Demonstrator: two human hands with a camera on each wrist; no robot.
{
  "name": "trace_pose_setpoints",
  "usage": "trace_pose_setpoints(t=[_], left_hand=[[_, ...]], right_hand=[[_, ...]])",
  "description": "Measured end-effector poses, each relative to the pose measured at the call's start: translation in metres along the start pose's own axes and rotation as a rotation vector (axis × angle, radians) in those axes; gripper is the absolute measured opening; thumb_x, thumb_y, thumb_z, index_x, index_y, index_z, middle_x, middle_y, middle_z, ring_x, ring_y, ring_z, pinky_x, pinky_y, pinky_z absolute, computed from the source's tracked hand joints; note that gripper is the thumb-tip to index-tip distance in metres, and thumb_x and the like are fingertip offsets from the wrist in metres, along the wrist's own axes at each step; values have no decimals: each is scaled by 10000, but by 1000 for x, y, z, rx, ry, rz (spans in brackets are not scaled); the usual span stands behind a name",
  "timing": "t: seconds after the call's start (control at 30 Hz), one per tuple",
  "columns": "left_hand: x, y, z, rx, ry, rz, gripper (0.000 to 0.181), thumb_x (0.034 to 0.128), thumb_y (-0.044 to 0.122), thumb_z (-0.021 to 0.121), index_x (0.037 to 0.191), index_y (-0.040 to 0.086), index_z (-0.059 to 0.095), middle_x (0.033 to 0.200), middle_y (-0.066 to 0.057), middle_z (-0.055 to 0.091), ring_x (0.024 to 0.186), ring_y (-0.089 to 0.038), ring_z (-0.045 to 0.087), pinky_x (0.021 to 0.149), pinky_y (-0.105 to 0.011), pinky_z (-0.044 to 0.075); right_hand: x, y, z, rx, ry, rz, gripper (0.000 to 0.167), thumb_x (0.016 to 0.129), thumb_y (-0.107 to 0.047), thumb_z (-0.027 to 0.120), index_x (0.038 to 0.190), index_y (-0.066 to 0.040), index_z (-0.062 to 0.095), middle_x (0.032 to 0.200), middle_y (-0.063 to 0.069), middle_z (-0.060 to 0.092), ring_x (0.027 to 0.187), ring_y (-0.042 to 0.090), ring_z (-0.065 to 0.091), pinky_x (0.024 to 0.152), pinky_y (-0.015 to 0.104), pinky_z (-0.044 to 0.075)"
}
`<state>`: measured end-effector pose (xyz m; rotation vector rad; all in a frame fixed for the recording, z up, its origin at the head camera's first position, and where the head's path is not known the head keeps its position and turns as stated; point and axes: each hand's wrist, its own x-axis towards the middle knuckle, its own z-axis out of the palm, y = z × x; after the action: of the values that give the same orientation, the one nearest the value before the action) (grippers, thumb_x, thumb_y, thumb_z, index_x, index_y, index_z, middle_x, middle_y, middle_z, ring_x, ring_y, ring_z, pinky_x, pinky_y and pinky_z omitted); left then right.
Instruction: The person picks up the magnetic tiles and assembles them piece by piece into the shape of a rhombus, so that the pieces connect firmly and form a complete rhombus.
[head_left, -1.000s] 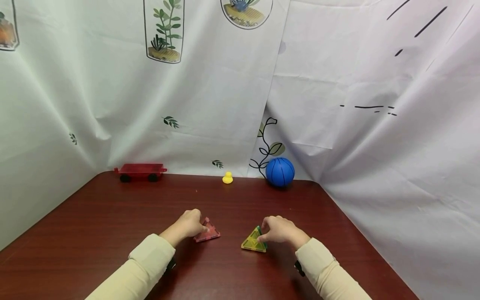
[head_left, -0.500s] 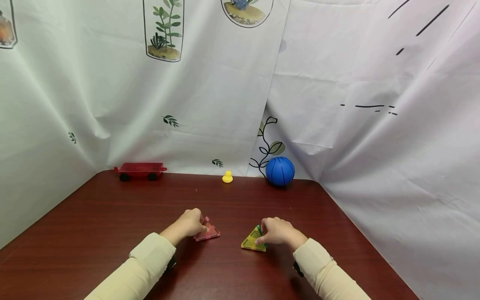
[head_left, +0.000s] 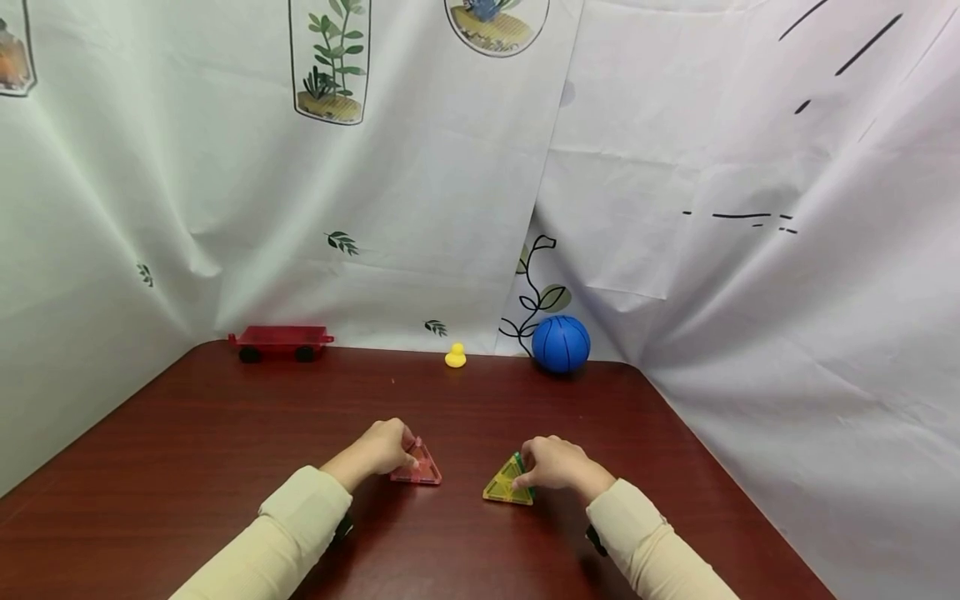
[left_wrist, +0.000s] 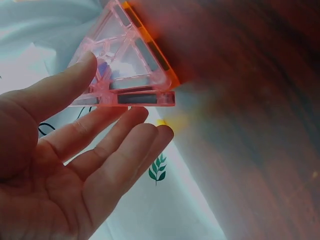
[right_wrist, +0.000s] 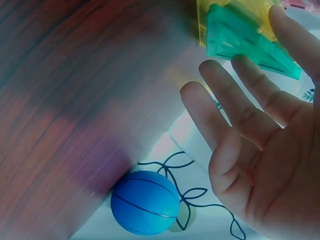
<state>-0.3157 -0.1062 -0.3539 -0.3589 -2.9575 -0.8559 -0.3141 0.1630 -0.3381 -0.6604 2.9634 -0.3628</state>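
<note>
Near the table's middle, my left hand (head_left: 381, 448) pinches a translucent pink triangular magnetic tile piece (head_left: 424, 469), thumb on its front face. The left wrist view shows a second pink edge beneath and an orange strip (left_wrist: 152, 47) along one side. To the right, my right hand (head_left: 557, 462) pinches joined triangular magnetic tiles: a yellow one (head_left: 505, 489) facing me and a green one (right_wrist: 247, 40) behind it. Its thumb lies against the yellow face, while other fingers extend past the green tile. The two pieces stand apart, a short gap of table between them.
Along the back edge of the dark red-brown table (head_left: 262, 417) are a red wheeled toy cart (head_left: 282, 337), a small yellow duck (head_left: 455, 356) and a blue ball (head_left: 561, 343). A white printed curtain (head_left: 420, 183) hangs behind and at the sides.
The pink piece has turned slightly in my left hand, its lower edge now nearly level. My right hand shifted very slightly, still holding the yellow and green tiles.
</note>
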Motion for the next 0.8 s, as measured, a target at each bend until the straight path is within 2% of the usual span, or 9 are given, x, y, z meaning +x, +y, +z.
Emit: trace_pose_setpoints(t=[0.07, 0.47, 0.8], left_hand=[[1, -1, 0, 6, 2, 12, 198, 640, 103, 761, 805, 57, 663, 723, -4, 609, 664, -130, 533, 632, -295, 456], [3, 4, -1, 9, -42, 31, 252, 654, 99, 751, 889, 61, 670, 825, -37, 616, 728, -153, 514, 679, -331, 451], [2, 5, 2, 9, -57, 31, 259, 655, 54, 743, 902, 78, 665, 825, -33, 607, 755, -160, 508, 678, -326, 444]], right_hand=[[0, 0, -1, -6, 3, 3, 381, 655, -366, 739, 895, -92, 627, 726, -62, 540, 656, 101, 490, 570, 330, 410], [6, 3, -2, -49, 8, 17, 398, 681, -304, 730, 997, -86, 625, 850, -19, 600, 786, 166, 558, 642, 403, 443], [7, 4, 2, -29, 14, 13, 397, 686, -271, 729, 1011, -72, 620, 843, -14, 606, 770, 156, 563, 626, 381, 445]])
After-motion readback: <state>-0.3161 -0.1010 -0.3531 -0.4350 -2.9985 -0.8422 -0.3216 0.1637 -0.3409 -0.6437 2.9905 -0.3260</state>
